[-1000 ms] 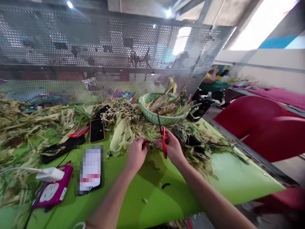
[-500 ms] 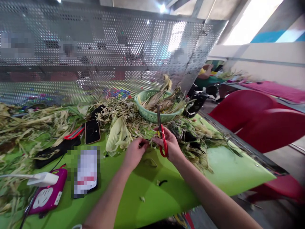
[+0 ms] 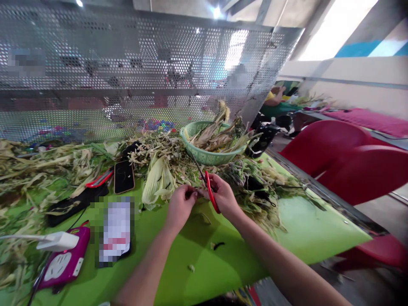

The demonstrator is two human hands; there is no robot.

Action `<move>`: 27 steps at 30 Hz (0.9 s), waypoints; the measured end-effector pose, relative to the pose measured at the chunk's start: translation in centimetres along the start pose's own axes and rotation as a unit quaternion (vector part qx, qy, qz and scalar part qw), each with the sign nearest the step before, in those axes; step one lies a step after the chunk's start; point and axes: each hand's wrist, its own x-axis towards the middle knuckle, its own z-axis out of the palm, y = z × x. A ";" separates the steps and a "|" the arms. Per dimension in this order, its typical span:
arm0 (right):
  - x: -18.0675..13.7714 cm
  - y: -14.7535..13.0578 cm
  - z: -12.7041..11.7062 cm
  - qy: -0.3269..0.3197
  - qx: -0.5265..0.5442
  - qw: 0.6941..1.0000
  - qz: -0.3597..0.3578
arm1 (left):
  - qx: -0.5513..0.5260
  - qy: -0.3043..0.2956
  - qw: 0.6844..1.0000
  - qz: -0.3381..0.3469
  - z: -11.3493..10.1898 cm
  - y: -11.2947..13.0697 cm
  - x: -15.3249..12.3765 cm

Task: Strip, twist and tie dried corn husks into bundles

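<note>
My right hand is closed round red-handled scissors, whose dark blades point up and to the left over the husk pile. My left hand is just to its left, fingers pinched on a thin strip of husk held between the two hands. Both hands hover over the green table, in front of a pale folded corn husk. Small cut scraps lie on the table below my hands.
A green basket of husks stands behind my hands. Loose husks cover the table's left and back. A phone, a pink power strip with a white plug and a blurred card lie at left. Perforated metal screen behind; red chairs at right.
The scissors have tilted, blades swinging from upright toward the left. Both hands stay together over the same spot.
</note>
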 end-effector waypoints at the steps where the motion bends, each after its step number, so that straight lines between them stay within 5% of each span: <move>1: 0.0 0.1 0.0 0.001 -0.004 1.000 -0.002 | 0.001 0.001 1.000 -0.001 0.0 -0.1 0.0; 27: -0.5 -0.5 0.3 0.044 -0.026 0.998 -0.032 | -0.150 -0.004 0.987 -0.059 0.6 0.8 -0.2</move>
